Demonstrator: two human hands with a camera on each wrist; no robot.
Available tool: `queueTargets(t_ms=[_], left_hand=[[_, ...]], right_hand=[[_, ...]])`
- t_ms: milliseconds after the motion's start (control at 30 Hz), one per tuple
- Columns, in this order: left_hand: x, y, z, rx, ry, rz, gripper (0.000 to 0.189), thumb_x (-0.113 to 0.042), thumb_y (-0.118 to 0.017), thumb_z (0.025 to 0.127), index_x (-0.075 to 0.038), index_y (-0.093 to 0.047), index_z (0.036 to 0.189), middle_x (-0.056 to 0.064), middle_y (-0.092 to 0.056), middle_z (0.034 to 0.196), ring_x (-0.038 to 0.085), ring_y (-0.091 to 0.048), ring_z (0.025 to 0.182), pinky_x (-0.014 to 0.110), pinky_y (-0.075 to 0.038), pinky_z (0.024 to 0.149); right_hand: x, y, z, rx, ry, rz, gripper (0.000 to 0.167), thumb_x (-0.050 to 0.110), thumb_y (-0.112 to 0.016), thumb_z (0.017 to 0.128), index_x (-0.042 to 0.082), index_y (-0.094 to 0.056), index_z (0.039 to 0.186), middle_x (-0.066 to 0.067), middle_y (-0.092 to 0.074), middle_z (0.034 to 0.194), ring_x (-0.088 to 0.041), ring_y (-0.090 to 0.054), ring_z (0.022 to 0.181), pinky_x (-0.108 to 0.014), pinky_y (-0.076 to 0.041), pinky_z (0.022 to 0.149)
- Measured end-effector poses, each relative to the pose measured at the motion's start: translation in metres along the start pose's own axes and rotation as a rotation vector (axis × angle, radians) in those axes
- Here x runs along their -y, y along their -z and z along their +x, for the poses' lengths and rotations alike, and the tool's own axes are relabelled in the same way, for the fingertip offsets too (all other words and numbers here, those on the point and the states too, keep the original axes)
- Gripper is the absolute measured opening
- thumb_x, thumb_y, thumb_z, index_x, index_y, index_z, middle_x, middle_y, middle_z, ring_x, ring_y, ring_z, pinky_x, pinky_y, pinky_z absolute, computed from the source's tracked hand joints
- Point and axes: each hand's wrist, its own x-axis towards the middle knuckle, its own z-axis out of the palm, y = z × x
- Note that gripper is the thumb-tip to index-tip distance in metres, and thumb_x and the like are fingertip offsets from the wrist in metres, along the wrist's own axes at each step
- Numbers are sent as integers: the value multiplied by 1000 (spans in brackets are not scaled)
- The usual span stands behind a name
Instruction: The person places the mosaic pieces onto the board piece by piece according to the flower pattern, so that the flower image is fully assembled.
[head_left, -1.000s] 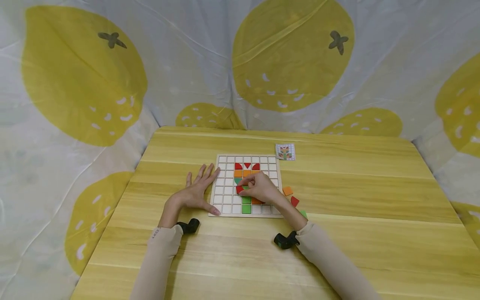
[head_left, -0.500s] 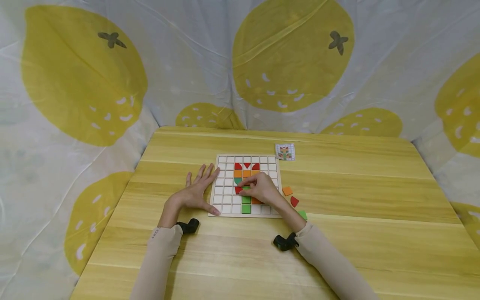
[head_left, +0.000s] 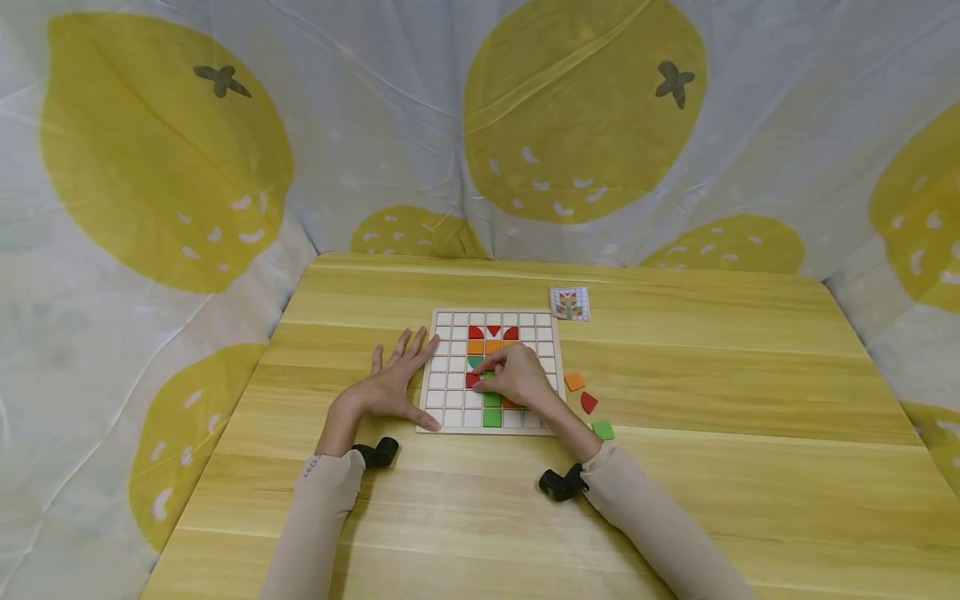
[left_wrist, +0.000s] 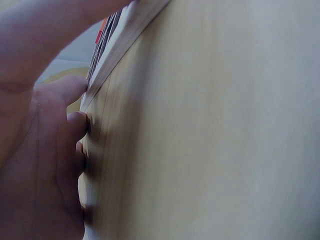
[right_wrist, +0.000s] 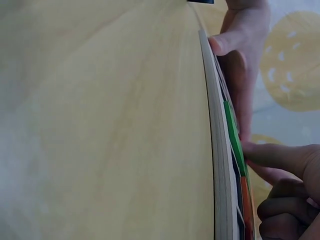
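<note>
A square wooden grid board (head_left: 448, 398) lies on the table, partly filled with red, orange and green tiles. My right hand (head_left: 519, 377) is over the board's middle, pinching a red tile (head_left: 472, 380) between thumb and forefinger, left of a column of green tiles (head_left: 492, 408). That hand hides part of the tile pattern. In the right wrist view, its fingertips are low beside a raised green tile (right_wrist: 234, 132). With fingers spread, my left hand (head_left: 390, 385) rests along the board's left edge, its thumb at the near corner.
Right of the board lie a loose orange tile (head_left: 574, 382), a red quarter-round tile (head_left: 589, 402) and a green tile (head_left: 603, 430). A small printed pattern card (head_left: 570, 304) lies beyond the board's far right corner. Lemon-print cloth (head_left: 375, 150) hangs behind the table (head_left: 712, 358).
My right hand has shifted slightly left with the red tile, uncovering more of the loose green tile at right. The left hand stays put.
</note>
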Motion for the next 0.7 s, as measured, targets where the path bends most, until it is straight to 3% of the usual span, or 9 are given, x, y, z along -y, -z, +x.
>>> queueTargets(t_ms=[300,467,700], left_hand=[[1,0,1,0,-2,2,142,-55,-93,68,-16,0,168,11,18,174,39,22,160,73,19,119],[0,0,0,-5,-6,0,142,-55,-93,68,-16,-1,168,12,17,174,39,21,160,73,20,119],[1,0,0,-6,-7,2,143,-55,-94,67,-15,-1,168,13,17,174,40,21,160,74,19,118]], right_hand=[[1,-1,1,-21,-10,-23,16,16,-94,75,9,-84,86,3,-50,53,-10,-42,52,-23,-30,51],[0,1,0,8,2,-13,16,15,-92,77,8,-84,88,4,-47,53,-10,-40,51,-22,-28,50],[-12,30,-7,23,21,43,18,18,-85,86,8,-82,101,5,-37,54,-11,-31,51,-22,-25,50]])
